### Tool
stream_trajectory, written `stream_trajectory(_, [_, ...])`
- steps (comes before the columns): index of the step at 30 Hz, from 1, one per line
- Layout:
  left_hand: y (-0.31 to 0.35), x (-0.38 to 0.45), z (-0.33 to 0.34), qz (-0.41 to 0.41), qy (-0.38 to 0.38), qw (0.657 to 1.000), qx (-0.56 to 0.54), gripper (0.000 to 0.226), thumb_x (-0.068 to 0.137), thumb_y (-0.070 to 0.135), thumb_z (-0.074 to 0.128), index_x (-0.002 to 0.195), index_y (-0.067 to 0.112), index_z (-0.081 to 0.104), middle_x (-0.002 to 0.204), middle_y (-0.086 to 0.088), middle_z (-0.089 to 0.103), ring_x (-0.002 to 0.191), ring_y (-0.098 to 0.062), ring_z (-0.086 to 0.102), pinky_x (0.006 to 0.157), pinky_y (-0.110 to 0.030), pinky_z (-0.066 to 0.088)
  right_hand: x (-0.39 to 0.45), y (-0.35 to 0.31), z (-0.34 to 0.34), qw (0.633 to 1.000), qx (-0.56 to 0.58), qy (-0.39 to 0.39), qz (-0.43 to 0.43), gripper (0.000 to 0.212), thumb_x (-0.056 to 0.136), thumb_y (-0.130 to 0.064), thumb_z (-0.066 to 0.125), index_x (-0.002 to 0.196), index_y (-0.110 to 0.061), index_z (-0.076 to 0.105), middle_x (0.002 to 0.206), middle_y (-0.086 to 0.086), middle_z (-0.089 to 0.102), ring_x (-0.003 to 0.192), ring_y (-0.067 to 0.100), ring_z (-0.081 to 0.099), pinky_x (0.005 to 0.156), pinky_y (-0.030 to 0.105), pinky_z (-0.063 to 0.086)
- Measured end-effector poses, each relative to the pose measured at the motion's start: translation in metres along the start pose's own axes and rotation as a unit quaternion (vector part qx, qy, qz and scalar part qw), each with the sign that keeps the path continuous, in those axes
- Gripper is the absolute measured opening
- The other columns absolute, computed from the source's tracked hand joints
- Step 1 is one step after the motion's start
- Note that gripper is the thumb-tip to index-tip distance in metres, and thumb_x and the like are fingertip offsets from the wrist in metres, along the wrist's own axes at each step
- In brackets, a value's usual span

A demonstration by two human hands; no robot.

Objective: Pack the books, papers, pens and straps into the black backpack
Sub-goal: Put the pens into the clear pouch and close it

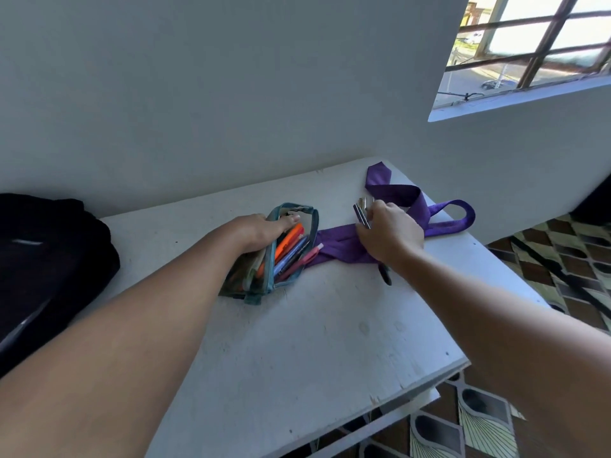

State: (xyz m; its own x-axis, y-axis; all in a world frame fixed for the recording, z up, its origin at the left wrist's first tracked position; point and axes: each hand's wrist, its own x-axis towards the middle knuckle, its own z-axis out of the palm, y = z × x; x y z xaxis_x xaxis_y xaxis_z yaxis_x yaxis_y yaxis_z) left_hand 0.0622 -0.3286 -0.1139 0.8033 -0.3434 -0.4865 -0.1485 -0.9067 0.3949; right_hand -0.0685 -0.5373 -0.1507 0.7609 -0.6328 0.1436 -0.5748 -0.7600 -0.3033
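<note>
Both arms are stretched out over the white bench [297,342] right now. The left hand [261,231] is on the open pencil pouch [264,259], a teal-edged case lying near the middle of the bench; the fingers [287,220] lie fairly straight across its upper rim, holding the mouth wide, not curled round anything. Inside the pouch sits a bundle of pens [291,249]: orange, blue and pink barrels fanned toward the far right, their tips poking past the opening.

Over to the right hand [390,236]: its fingers are clamped on a small bunch of slim pens [362,213], dark and silvery (hard to count them), held upright just above the purple strap [410,206]. That strap sprawls across the far right part of the bench, one end running under the hand toward the pouch, the other looping at the bench's right edge. A small dark item [385,276] lies on the bench just below the right wrist; what it is cannot be told.

The black backpack [43,259] sits at the far left, against the wall, well apart from the pouch and strap. Whether it is open cannot be seen from here. A barred window [535,44] is up at the right, patterned floor tiles [562,259] beyond the bench.
</note>
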Motion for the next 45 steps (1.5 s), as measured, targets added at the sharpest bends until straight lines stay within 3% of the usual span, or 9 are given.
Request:
stream_trajectory(10, [-0.001, 0.001, -0.001, 0.001, -0.005, 1.000, -0.010, 0.115, 0.068, 0.100, 0.037, 0.150, 0.019, 0.045, 0.145, -0.017, 0.054, 0.123, -0.039, 0.057, 0.105, -0.048, 0.046, -0.003, -0.008, -0.005, 0.994, -0.062, -0.082, 0.023, 0.035, 0.104, -0.041, 0.043, 0.110, -0.015, 0.066, 0.116, 0.011, 0.067, 0.106, 0.035, 0.064, 0.074, 0.036, 0.041])
stream_trajectory(16, [0.000, -0.003, -0.003, 0.008, -0.002, 1.000, -0.001, 0.111, 0.076, 0.095, 0.036, 0.153, 0.015, 0.042, 0.151, -0.017, 0.049, 0.130, -0.038, 0.053, 0.105, -0.045, 0.044, -0.001, -0.036, -0.017, 0.994, 0.106, -0.001, 0.003, 0.033, 0.106, -0.040, 0.038, 0.097, -0.015, 0.057, 0.101, 0.007, 0.064, 0.091, 0.037, 0.061, 0.072, 0.040, 0.041])
stream_trajectory(22, [0.001, -0.009, -0.003, -0.001, -0.007, 1.000, -0.010, 0.109, 0.080, 0.094, 0.031, 0.156, 0.015, 0.039, 0.156, -0.017, 0.043, 0.136, -0.040, 0.047, 0.110, -0.048, 0.039, -0.009, -0.078, -0.018, 0.892, 0.444, 0.030, 0.074, 0.030, 0.102, -0.042, 0.055, 0.092, -0.015, 0.062, 0.086, 0.006, 0.073, 0.082, 0.025, 0.072, 0.082, 0.049, 0.059])
stream_trajectory(28, [0.004, -0.013, -0.006, -0.007, -0.017, 0.999, -0.037, 0.100, 0.088, 0.088, 0.022, 0.157, 0.017, 0.039, 0.164, -0.015, 0.031, 0.146, -0.036, 0.036, 0.114, -0.048, 0.032, -0.027, -0.091, 0.023, 0.760, 0.621, -0.105, 0.164, 0.017, 0.102, -0.027, 0.067, 0.099, -0.010, 0.068, 0.091, 0.011, 0.080, 0.082, 0.023, 0.079, 0.084, 0.040, 0.064])
stream_trajectory(30, [0.005, -0.015, -0.008, -0.006, -0.021, 0.998, -0.050, 0.094, 0.091, 0.084, 0.020, 0.157, 0.020, 0.038, 0.166, -0.013, 0.026, 0.150, -0.034, 0.030, 0.117, -0.047, 0.028, -0.029, -0.093, 0.032, 0.750, 0.625, -0.130, 0.174, 0.018, 0.100, -0.028, 0.069, 0.098, -0.010, 0.072, 0.091, 0.010, 0.080, 0.082, 0.022, 0.079, 0.080, 0.036, 0.063])
stream_trajectory(35, [0.010, -0.017, -0.008, -0.002, -0.027, 0.998, -0.059, 0.085, 0.097, 0.078, 0.021, 0.157, 0.021, 0.037, 0.168, -0.011, 0.022, 0.152, -0.033, 0.025, 0.119, -0.047, 0.024, -0.025, -0.090, 0.034, 0.801, 0.544, -0.180, 0.172, 0.023, 0.090, -0.034, 0.080, 0.086, -0.012, 0.075, 0.075, 0.006, 0.073, 0.060, 0.017, 0.066, 0.063, 0.034, 0.057])
stream_trajectory(38, [0.011, -0.018, -0.008, -0.004, -0.023, 0.999, -0.047, 0.085, 0.096, 0.079, 0.021, 0.156, 0.022, 0.040, 0.167, -0.012, 0.024, 0.151, -0.035, 0.028, 0.118, -0.048, 0.026, -0.021, -0.089, 0.027, 0.744, 0.621, -0.163, 0.185, 0.024, 0.092, -0.017, 0.079, 0.106, -0.004, 0.064, 0.078, 0.010, 0.065, 0.052, 0.011, 0.056, 0.051, 0.023, 0.051])
stream_trajectory(40, [0.011, -0.017, -0.008, -0.006, -0.020, 0.999, -0.047, 0.085, 0.095, 0.079, 0.023, 0.156, 0.022, 0.040, 0.167, -0.013, 0.026, 0.150, -0.035, 0.029, 0.117, -0.048, 0.027, -0.019, -0.090, 0.021, 0.693, 0.675, -0.157, 0.198, 0.018, 0.099, -0.017, 0.071, 0.109, -0.005, 0.062, 0.076, 0.007, 0.062, 0.055, 0.011, 0.057, 0.054, 0.023, 0.056])
stream_trajectory(45, [0.012, -0.020, -0.010, -0.017, -0.033, 0.998, -0.057, 0.087, 0.093, 0.082, 0.023, 0.156, 0.025, 0.040, 0.167, -0.010, 0.026, 0.151, -0.035, 0.029, 0.117, -0.049, 0.026, -0.024, -0.094, 0.017, 0.682, 0.681, -0.205, 0.173, 0.007, 0.105, -0.009, 0.057, 0.102, -0.003, 0.061, 0.077, 0.009, 0.053, 0.055, 0.013, 0.049, 0.049, 0.019, 0.049])
